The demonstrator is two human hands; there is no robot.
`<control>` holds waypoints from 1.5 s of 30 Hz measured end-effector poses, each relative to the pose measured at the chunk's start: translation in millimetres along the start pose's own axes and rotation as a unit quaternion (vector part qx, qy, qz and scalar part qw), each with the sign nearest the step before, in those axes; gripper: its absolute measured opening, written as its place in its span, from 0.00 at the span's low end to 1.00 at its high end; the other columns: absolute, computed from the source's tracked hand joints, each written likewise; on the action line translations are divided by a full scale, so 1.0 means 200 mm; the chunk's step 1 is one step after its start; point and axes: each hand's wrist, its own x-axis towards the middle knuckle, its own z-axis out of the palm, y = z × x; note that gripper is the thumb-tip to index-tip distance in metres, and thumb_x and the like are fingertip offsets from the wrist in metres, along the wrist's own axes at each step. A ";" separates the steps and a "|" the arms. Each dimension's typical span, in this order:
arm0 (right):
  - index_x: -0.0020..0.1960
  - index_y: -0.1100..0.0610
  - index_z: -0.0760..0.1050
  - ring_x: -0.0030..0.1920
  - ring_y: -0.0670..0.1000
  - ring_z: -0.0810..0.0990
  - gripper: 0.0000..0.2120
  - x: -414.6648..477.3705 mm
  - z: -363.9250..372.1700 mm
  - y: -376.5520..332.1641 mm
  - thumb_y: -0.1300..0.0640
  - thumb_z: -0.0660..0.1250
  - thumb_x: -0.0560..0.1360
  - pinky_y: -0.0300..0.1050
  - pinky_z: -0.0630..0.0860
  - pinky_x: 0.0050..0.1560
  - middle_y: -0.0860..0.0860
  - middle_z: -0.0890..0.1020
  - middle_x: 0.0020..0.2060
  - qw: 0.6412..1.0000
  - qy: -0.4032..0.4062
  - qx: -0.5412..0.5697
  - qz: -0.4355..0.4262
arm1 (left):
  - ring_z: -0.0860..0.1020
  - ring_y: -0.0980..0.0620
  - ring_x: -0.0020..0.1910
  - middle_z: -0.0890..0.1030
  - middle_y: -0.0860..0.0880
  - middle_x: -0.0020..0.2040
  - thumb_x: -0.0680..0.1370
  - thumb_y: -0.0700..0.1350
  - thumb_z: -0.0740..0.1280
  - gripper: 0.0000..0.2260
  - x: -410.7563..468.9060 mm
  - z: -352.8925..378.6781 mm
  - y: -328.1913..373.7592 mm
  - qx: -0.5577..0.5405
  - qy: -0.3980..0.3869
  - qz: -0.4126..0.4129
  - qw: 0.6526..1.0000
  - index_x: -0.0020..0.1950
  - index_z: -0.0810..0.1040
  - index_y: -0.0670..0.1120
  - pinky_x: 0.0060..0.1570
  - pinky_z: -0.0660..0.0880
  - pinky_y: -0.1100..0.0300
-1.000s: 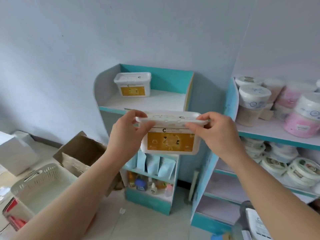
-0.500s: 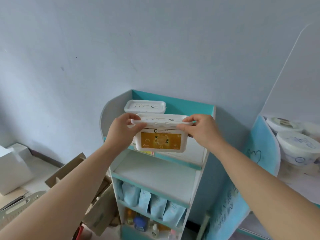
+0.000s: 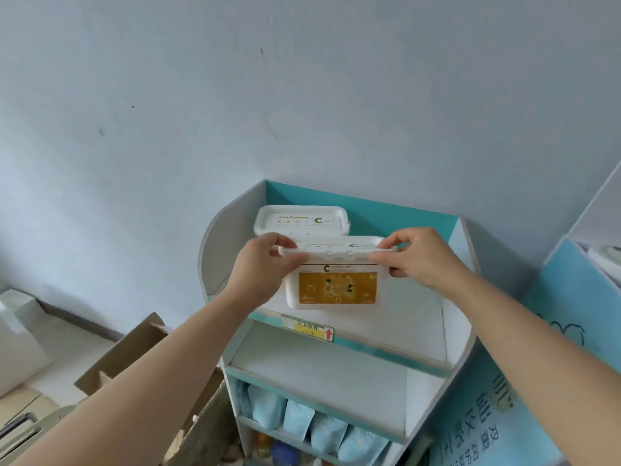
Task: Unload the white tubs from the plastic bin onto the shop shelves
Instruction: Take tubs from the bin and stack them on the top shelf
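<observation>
I hold a white tub with an orange label [image 3: 337, 286] by the two ends of its lid rim, my left hand [image 3: 262, 269] on the left end and my right hand [image 3: 415, 260] on the right end. The tub is level over the front of the top shelf [image 3: 416, 324] of a white and teal shelf unit; I cannot tell whether its base touches the shelf. A second white tub [image 3: 300, 220] stands at the back left of that shelf, right behind the held one. The plastic bin [image 3: 23, 428] shows only as a rim at the bottom left.
A bare second shelf [image 3: 319, 371] lies below, then a shelf of pale blue pouches [image 3: 302, 422]. An open cardboard box [image 3: 141, 358] stands left of the unit, a white box [image 3: 16, 334] at far left. A blue shelf panel [image 3: 544, 381] rises on the right.
My view has come closer to the shelf unit. Both hands carried the tub forward and set it lower over the top shelf, in front of the other tub.
</observation>
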 end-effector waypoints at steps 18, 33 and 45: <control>0.54 0.52 0.83 0.41 0.47 0.79 0.17 -0.09 -0.15 0.03 0.43 0.68 0.73 0.44 0.77 0.39 0.47 0.83 0.46 0.943 0.023 -0.332 0.006 | 0.80 0.58 0.44 0.82 0.52 0.48 0.72 0.49 0.73 0.10 0.19 0.26 0.02 -0.046 -0.128 0.068 0.988 0.51 0.80 0.51 0.36 0.73 0.70; 0.52 0.52 0.84 0.38 0.44 0.79 0.13 -0.05 -0.22 0.04 0.46 0.71 0.72 0.37 0.72 0.35 0.46 0.84 0.45 0.930 0.033 -0.366 0.027 | 0.79 0.57 0.42 0.82 0.50 0.48 0.71 0.48 0.74 0.11 0.34 0.36 0.10 -0.060 -0.200 0.066 0.976 0.52 0.81 0.49 0.36 0.71 0.70; 0.51 0.51 0.83 0.41 0.46 0.78 0.12 0.00 -0.16 0.12 0.47 0.72 0.71 0.37 0.66 0.30 0.46 0.83 0.49 0.915 0.072 -0.397 0.013 | 0.83 0.53 0.46 0.84 0.52 0.47 0.72 0.43 0.74 0.09 0.38 0.45 0.01 -0.087 -0.185 0.065 0.977 0.51 0.80 0.47 0.41 0.77 0.68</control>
